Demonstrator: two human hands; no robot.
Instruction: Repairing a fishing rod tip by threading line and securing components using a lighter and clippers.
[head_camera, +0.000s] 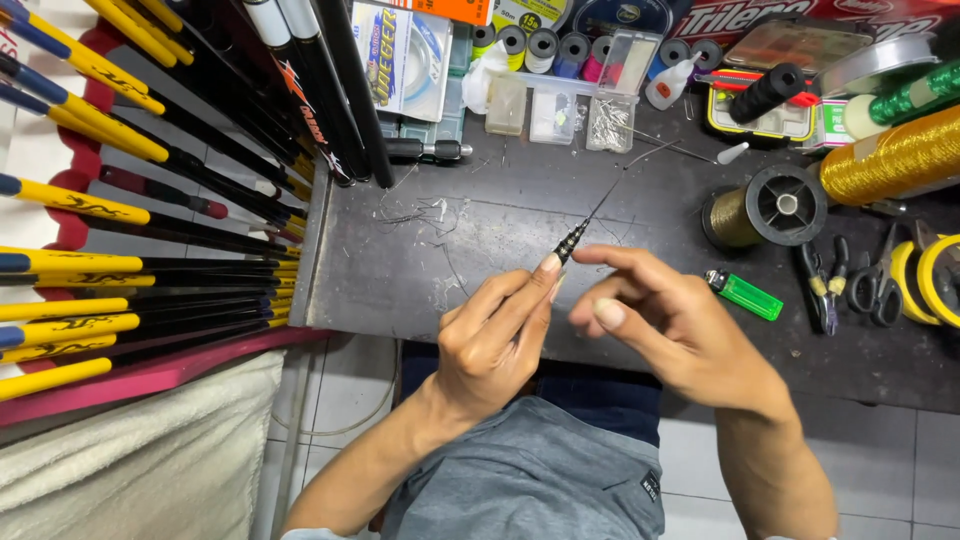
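While the left hand (495, 335) pinches the thin black rod tip (585, 225) at its thicker base over the dark workbench (400, 270), its wrapping looks barely begun. Fingers half spread and holding nothing visible, the right hand (665, 325) hovers just beside it.

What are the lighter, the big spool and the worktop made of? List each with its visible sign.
Lighter: translucent green plastic, glossy, with a metal cap. Big spool: black moulded plastic, probably, wound with olive thread. Worktop: dark matte sheet, scratched and scuffed; material unclear, possibly laminate or rubber mat.
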